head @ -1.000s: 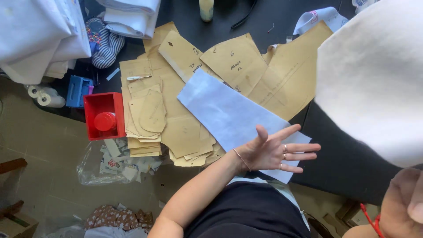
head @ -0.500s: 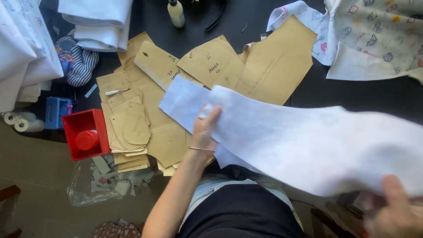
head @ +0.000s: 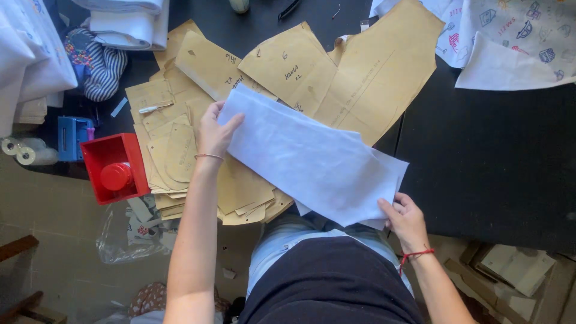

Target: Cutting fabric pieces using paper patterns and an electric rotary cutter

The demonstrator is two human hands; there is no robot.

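Observation:
A long piece of white fabric (head: 312,159) lies slanted across brown paper pattern pieces (head: 360,78) on a black table (head: 486,156). My left hand (head: 215,131) pinches its upper left end, thumb on top. My right hand (head: 405,219) grips its lower right corner near the table's front edge. Another white layer peeks out under that corner. The fabric lies mostly flat between both hands.
A stack of smaller brown patterns (head: 174,156) sits left of my left hand. A red box (head: 114,168) with a red round lid, a blue box (head: 72,135), tape rolls (head: 24,153), folded white cloth (head: 129,24) and printed fabric (head: 516,36) surround the area.
The white fabric, held up in the air by my right hand, has come down onto the patterns. My left hand moved from lying flat to gripping its left end.

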